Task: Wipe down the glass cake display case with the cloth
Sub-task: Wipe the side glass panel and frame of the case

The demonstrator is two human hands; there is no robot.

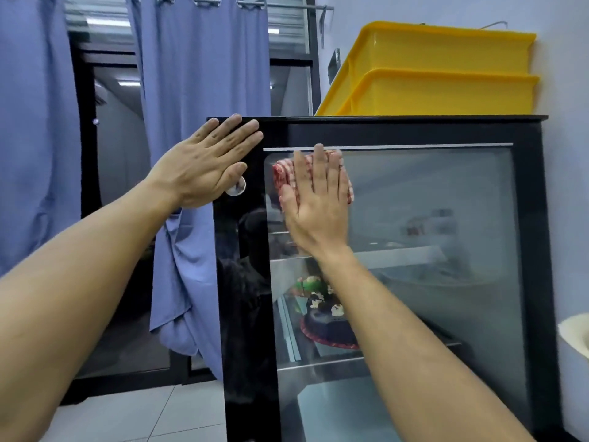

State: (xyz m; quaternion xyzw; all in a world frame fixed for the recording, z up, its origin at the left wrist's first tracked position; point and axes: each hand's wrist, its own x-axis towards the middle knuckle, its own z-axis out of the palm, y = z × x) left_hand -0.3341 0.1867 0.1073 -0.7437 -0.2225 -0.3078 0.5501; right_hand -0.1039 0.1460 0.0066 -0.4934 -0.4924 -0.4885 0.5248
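Note:
A black-framed glass cake display case (pixel 529 218) stands in front of me, its glass pane (pixel 430 218) misted and reflective. My right hand (pixel 315 205) lies flat with straight fingers, pressing a folded red-and-white checked cloth (pixel 282 173) against the pane's upper left corner. My left hand (pixel 207 164) rests flat on the case's black upper left frame, fingers straight, partly covering a round silver lock (pixel 237 188). Inside, on a shelf, a dark chocolate cake (pixel 325 327) sits in front of a green-topped cake (pixel 307 283).
Two stacked yellow plastic tubs (pixel 446 74) sit on top of the case. Blue curtains (pixel 197 74) hang to the left over a dark glass door (pixel 121 161). A white wall is on the right, with a pale rounded object (pixel 575 333) at the frame edge. Pale floor tiles (pixel 143 416) lie below.

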